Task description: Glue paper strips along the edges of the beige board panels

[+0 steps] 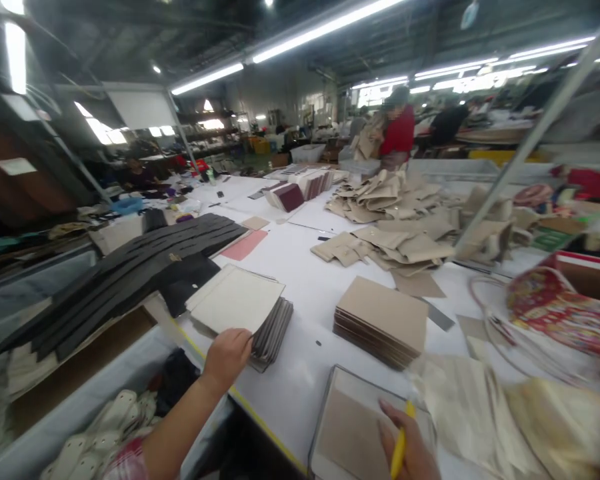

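Observation:
My left hand (pixel 229 357) pinches the near corner of the top pale sheet on a stack of cream and grey pieces (pixel 237 297). At the lower right, my right hand (pixel 410 443) holds a yellow tool (pixel 399 450), its exact kind unclear, over a dark-edged pale panel (pixel 347 383). A brown-beige piece (pixel 345 433) lies on that panel, under and beside my right fingers. Just beyond stands a neat stack of beige pieces (pixel 383 313).
Black strips (pixel 145 257) are heaped at the left above a bin (pixel 100 373). Beige material (pixel 395 240) is piled beyond the stacks. A metal pole (pixel 523 147), a red patterned bag (pixel 555 307) and crumpled cloth (pixel 473 407) stand right. A person in red (pixel 400 130) is farther back.

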{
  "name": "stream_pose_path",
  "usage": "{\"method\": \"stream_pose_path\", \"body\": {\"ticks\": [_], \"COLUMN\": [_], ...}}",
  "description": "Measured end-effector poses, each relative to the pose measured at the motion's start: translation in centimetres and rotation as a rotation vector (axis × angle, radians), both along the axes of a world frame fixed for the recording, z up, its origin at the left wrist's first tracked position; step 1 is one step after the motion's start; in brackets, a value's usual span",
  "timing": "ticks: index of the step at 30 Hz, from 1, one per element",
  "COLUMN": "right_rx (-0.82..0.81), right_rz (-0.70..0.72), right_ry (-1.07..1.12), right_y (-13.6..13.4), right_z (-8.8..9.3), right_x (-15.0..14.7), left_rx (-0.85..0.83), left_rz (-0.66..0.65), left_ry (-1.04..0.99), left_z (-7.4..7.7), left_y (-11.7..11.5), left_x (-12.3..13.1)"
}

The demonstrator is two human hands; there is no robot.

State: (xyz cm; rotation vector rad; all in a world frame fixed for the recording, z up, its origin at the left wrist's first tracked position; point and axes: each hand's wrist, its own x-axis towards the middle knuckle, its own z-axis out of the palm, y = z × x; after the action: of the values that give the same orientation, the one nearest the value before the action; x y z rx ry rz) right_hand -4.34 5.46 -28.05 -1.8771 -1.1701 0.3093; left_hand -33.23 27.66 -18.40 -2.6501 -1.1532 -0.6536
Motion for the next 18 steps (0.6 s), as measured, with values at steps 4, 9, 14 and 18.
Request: {"method": "stream_pose_path", "body": {"ticks": [4, 9, 14, 18], "right_rx": [0.079, 0.049, -0.028, -0.053], "right_rz": [0.052, -0.126, -0.222, -0.181], "right_ry": [0.488, 0.349, 0.210, 0.067], "right_y": [0.3, -2.6, -8.3, -9.2], "right_z": [3.7, 1.8, -2.3, -4.7], "right_x": [-3.7, -1.8, 2.9, 5.4], "left_rx": [0.078, -0.007, -0.164, -0.391], "left_rz": [-0.478, -0.960, -1.055, -0.928], "left_ry": [-0.127, -0.164, 0.163, 0.458], "left_z": [-2.2, -8.2, -12.3, -13.3], "left_y": [-8.3, -19.0, -20.2, -17.8], "left_x": [5.4, 13.0, 14.2, 13.4]}}
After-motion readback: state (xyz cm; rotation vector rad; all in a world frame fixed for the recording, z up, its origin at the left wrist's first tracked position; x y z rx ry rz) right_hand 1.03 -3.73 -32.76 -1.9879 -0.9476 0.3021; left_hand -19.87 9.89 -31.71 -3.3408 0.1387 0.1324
